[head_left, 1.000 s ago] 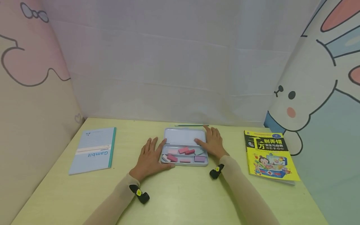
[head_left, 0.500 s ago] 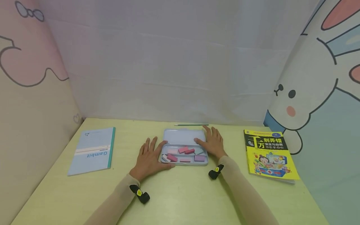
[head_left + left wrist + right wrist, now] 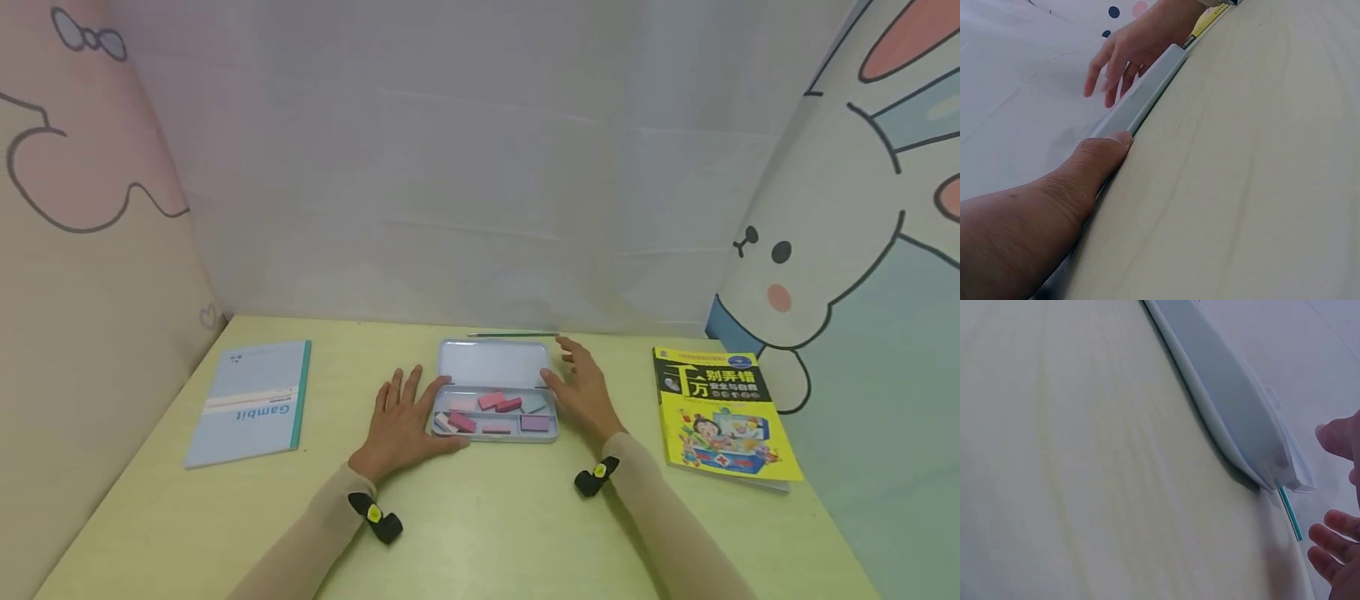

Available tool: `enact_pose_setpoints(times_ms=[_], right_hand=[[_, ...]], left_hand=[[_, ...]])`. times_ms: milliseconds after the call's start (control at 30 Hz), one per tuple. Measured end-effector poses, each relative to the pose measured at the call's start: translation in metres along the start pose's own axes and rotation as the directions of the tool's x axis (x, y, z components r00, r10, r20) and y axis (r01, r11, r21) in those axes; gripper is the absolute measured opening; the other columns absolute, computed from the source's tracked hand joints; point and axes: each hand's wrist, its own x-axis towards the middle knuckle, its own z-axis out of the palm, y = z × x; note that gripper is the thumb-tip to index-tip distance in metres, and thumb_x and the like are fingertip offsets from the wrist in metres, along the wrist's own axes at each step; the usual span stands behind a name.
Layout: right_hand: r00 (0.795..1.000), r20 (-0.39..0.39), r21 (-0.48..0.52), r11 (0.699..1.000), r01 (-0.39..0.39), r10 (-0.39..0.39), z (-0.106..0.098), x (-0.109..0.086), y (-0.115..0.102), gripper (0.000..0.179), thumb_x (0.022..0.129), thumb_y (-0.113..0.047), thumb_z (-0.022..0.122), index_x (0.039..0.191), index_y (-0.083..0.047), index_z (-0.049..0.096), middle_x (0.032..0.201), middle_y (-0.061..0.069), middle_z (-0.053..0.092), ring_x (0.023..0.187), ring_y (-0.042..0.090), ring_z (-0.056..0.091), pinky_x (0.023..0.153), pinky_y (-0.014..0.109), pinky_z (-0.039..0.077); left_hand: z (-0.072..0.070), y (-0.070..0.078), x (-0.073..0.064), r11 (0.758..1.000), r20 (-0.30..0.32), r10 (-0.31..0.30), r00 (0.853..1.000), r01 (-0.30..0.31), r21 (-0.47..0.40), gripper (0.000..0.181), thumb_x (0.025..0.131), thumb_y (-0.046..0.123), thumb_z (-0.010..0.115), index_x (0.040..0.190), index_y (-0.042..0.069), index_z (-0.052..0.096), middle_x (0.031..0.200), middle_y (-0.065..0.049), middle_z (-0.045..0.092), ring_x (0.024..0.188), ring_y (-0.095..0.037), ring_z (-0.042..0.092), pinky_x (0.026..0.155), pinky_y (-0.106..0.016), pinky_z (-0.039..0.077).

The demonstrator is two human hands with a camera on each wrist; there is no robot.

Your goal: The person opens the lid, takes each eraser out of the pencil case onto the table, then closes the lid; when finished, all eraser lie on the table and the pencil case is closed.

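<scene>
A light-blue, flat hinged case (image 3: pixel 493 364) lies on the table with its lid folded back. Small pink, white, purple and pale green blocks (image 3: pixel 461 422) sit in its compartments. My left hand (image 3: pixel 401 427) rests spread at the case's left side. Its thumb lies along the front edge, touching the case (image 3: pixel 1147 94) in the left wrist view, and the index finger reaches the hinge corner. Beside the lid's right edge is my right hand (image 3: pixel 588 393), fingers loosely bent and holding nothing. The right wrist view shows a gap between its fingers and the case (image 3: pixel 1229 387).
Behind the case lies a thin green pencil (image 3: pixel 513 335). A pale blue notebook (image 3: pixel 251 404) is on the left of the table, and a yellow and black book (image 3: pixel 723 433) lies on the right. White sheeting (image 3: pixel 450 167) hangs behind the table.
My right hand has shifted right, off the lid onto its outer side. The left hand and the case stay in place.
</scene>
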Motion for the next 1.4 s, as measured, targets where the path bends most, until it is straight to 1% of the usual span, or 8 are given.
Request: enact_pose_setpoints(times_ms=[100, 167, 300, 467, 633, 733, 900, 1400], right_hand=[[0.996, -0.002, 0.002, 0.996, 0.091, -0.091, -0.004, -0.006, -0.003, 0.063, 0.101, -0.021, 0.075, 0.158, -0.014, 0.049, 0.158, 0.015, 0.056, 0.14, 0.04, 0.059, 0.115, 0.061, 0.049], [0.986, -0.001, -0.011, 0.986, 0.169, -0.169, -0.005, -0.008, -0.005, 0.059, 0.099, -0.018, 0.076, 0.153, -0.012, 0.054, 0.153, 0.014, 0.062, 0.134, 0.038, 0.062, 0.111, 0.06, 0.052], [0.952, 0.021, -0.05, 0.95, 0.307, -0.306, -0.005, -0.011, -0.012, 0.049, 0.098, -0.014, 0.077, 0.145, -0.009, 0.063, 0.139, 0.012, 0.071, 0.123, 0.034, 0.067, 0.102, 0.056, 0.055], [0.913, 0.109, -0.093, 0.91, 0.403, -0.393, -0.002, -0.014, -0.023, 0.042, 0.097, -0.01, 0.076, 0.138, -0.006, 0.068, 0.134, 0.012, 0.074, 0.12, 0.033, 0.067, 0.104, 0.055, 0.056], [0.901, 0.245, -0.149, 0.905, 0.399, -0.357, 0.004, -0.016, -0.038, 0.04, 0.096, -0.005, 0.076, 0.135, -0.006, 0.07, 0.136, 0.014, 0.074, 0.128, 0.036, 0.067, 0.112, 0.057, 0.053], [0.892, 0.293, -0.198, 0.891, 0.409, -0.344, 0.008, -0.016, -0.041, 0.036, 0.095, -0.005, 0.077, 0.131, -0.007, 0.072, 0.131, 0.013, 0.076, 0.124, 0.035, 0.068, 0.11, 0.056, 0.054], [0.877, 0.309, -0.22, 0.869, 0.443, -0.368, 0.012, -0.015, -0.039, 0.027, 0.095, -0.009, 0.078, 0.122, -0.007, 0.076, 0.123, 0.011, 0.078, 0.116, 0.032, 0.068, 0.104, 0.056, 0.055], [0.893, 0.298, -0.25, 0.875, 0.415, -0.338, 0.019, -0.015, -0.038, 0.01, 0.096, -0.013, 0.08, 0.105, -0.01, 0.082, 0.124, 0.011, 0.075, 0.117, 0.032, 0.064, 0.105, 0.056, 0.052]], left_hand=[[0.002, 0.0, 0.0, 1.0, 0.007, 0.003, 1.0, -0.003, 0.003, 0.109, 0.08, 0.088, 0.068, 0.168, 0.034, 0.033, 0.181, -0.021, 0.013, 0.168, -0.052, 0.005, 0.133, -0.072, 0.009], [0.002, -0.001, 0.0, 1.0, 0.005, 0.005, 1.0, -0.005, 0.005, 0.11, 0.08, 0.088, 0.068, 0.168, 0.034, 0.032, 0.181, -0.021, 0.013, 0.168, -0.052, 0.005, 0.133, -0.072, 0.009], [0.004, -0.003, 0.001, 1.0, -0.006, 0.012, 1.0, -0.012, 0.01, 0.111, 0.08, 0.088, 0.068, 0.169, 0.034, 0.03, 0.181, -0.021, 0.014, 0.168, -0.053, 0.006, 0.133, -0.071, 0.009], [0.005, -0.004, 0.002, 1.0, -0.007, 0.01, 1.0, -0.01, 0.021, 0.113, 0.079, 0.09, 0.066, 0.17, 0.035, 0.028, 0.181, -0.02, 0.013, 0.168, -0.052, 0.005, 0.133, -0.07, 0.008], [0.004, -0.004, 0.001, 1.0, 0.003, 0.004, 1.0, -0.004, 0.023, 0.114, 0.079, 0.091, 0.065, 0.17, 0.035, 0.028, 0.182, -0.02, 0.012, 0.168, -0.051, 0.004, 0.133, -0.071, 0.008], [0.003, -0.003, 0.001, 1.0, 0.0, 0.01, 1.0, -0.01, 0.02, 0.113, 0.079, 0.09, 0.066, 0.17, 0.034, 0.028, 0.181, -0.02, 0.013, 0.168, -0.052, 0.005, 0.133, -0.071, 0.008], [0.001, -0.001, 0.001, 1.0, -0.002, 0.014, 1.0, -0.014, 0.008, 0.112, 0.079, 0.089, 0.067, 0.169, 0.034, 0.029, 0.181, -0.021, 0.014, 0.168, -0.053, 0.005, 0.132, -0.072, 0.009], [0.001, 0.0, 0.001, 1.0, 0.004, 0.007, 1.0, -0.007, 0.008, 0.113, 0.08, 0.088, 0.067, 0.17, 0.033, 0.029, 0.181, -0.021, 0.013, 0.168, -0.052, 0.004, 0.133, -0.071, 0.008]])
